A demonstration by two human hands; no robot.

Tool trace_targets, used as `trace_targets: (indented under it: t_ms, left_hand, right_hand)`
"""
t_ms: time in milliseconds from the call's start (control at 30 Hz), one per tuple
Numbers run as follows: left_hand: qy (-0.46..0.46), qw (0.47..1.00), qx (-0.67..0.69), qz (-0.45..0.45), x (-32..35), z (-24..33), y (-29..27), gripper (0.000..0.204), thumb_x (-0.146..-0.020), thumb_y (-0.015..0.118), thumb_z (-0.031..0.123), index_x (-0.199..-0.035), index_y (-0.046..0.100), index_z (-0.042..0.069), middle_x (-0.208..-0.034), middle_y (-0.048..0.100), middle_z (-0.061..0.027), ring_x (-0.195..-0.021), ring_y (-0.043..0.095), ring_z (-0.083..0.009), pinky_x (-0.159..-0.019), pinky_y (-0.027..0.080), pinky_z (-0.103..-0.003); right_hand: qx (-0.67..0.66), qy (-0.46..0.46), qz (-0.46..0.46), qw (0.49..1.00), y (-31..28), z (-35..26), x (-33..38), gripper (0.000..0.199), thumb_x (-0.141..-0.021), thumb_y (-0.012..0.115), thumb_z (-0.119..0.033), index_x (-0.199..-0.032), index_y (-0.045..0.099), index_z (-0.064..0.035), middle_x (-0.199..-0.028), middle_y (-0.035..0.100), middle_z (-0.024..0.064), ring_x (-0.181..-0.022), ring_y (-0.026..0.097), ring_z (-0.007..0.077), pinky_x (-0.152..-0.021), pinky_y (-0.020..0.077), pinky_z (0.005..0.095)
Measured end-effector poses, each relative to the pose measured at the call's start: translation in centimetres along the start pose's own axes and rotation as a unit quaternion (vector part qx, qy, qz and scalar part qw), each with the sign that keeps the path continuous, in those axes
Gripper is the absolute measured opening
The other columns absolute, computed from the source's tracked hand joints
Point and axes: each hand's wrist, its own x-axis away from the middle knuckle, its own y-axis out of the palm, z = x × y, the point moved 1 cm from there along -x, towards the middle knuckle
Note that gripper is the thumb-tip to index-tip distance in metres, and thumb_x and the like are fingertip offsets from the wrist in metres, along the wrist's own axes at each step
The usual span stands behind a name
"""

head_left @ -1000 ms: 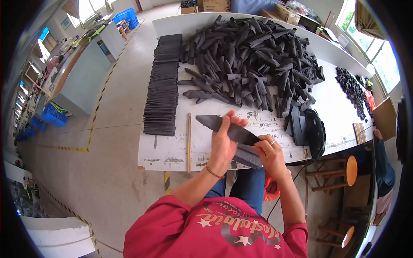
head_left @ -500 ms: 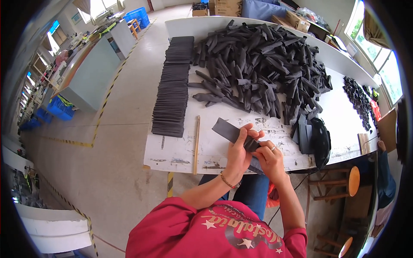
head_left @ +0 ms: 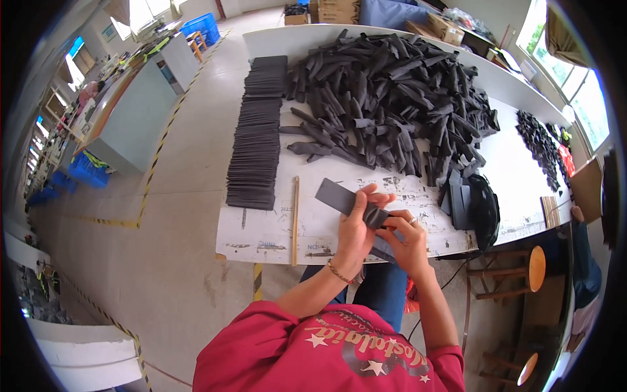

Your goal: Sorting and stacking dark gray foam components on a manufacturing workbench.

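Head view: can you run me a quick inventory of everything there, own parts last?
Strip: one, dark grey, in both hands
Row of pieces: one, dark grey, table's left
Heap: one, black, table's far middle
Stick: one, pale wood, near the row
Flat pieces: several, dark grey, table's right
Bundle: one, black, beside those
Small heap: one, black, far right
Table: one, white, centre
Stools: two, brown, lower right
Crates: several, blue, left
Cartons: several, brown, beyond the table
Background clutter: uncountable, mixed, left
Shirt: one, red, bottom
Left hand: one, bare, on the strip
Right hand: one, bare, on the strip
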Motion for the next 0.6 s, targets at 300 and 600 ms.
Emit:
trace_targets:
  t_ms: [300,600]
  left_hand:
    - [0.068,0.995,-0.063,-0.039,-0.8,1.8,0.8,0.038,-0.101,0.048,0.029,-0.121,0.053,-0.002,-0.107,0.067,-0.0161,-0.121,0.055,-0.0344,-0.107,0.038,-0.043]
    - [0.027,0.990,-0.082,-0.110,-0.6,1.4,-0.1,0.036,-0.100,0.049,0.029,-0.121,0.054,0.000,-0.113,0.066,-0.0169,-0.123,0.053,-0.0363,-0.108,0.037,-0.046]
  right_hand:
    - [-0.285,0.146,0.166,0.933,2.7,0.4,1.0,0.009,-0.086,0.069,-0.002,-0.085,0.062,0.0034,-0.102,0.059,0.0049,-0.087,0.056,0.0108,-0.076,0.0475,0.0245]
    - [-0.366,0.262,0.081,0.890,1.2,0.2,0.2,0.019,-0.093,0.063,-0.017,-0.094,0.064,0.0023,-0.085,0.063,0.0012,-0.076,0.056,0.0071,-0.070,0.0450,0.0223]
